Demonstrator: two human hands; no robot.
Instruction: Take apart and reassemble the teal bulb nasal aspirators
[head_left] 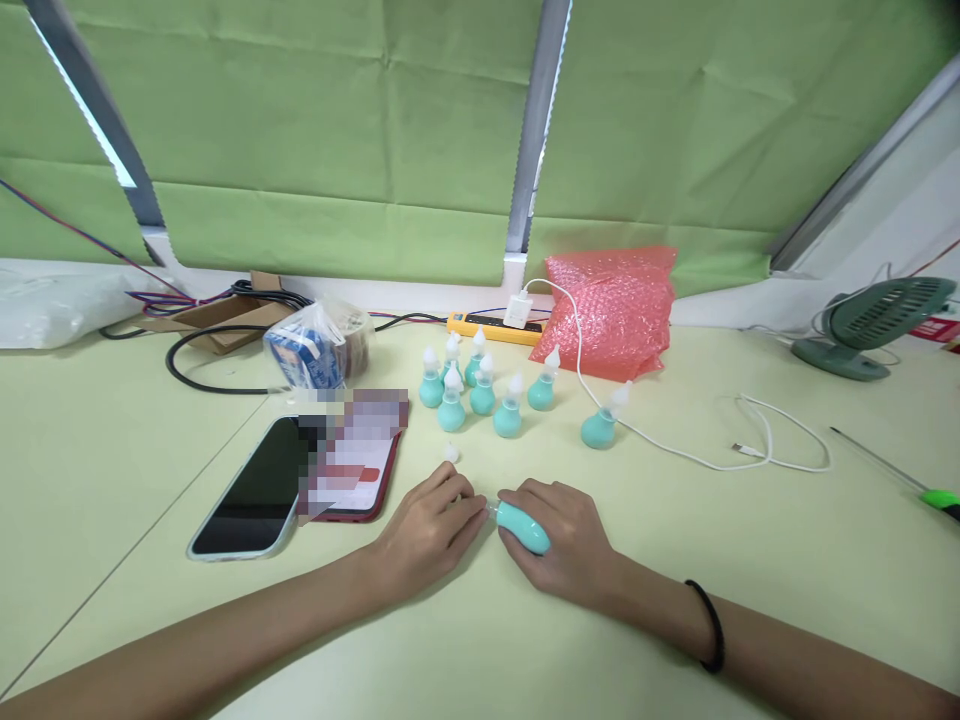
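Note:
My right hand [562, 535] is wrapped round the teal bulb of a nasal aspirator [523, 528], which lies tilted low over the table. Its clear nozzle end points left, to where the fingertips of my left hand [435, 525] are closed in a pinch on it. How much of the tip sits inside those fingers is hidden. Just beyond my left hand stands a small loose whitish tip [451, 453]. Several more teal aspirators with whitish tips stand upright farther back, among them one nearer the front [508, 408] and one off to the right [600, 428].
Left of my hands lie a dark-screened phone [247, 490] and a red-cased phone [360, 470]. Behind are a bagged blue packet [311, 350], a yellow power strip [480, 327] and a red bubble-wrap bag [611, 310]. A white cable [675, 455], screwdriver [885, 465] and green fan [862, 320] are right.

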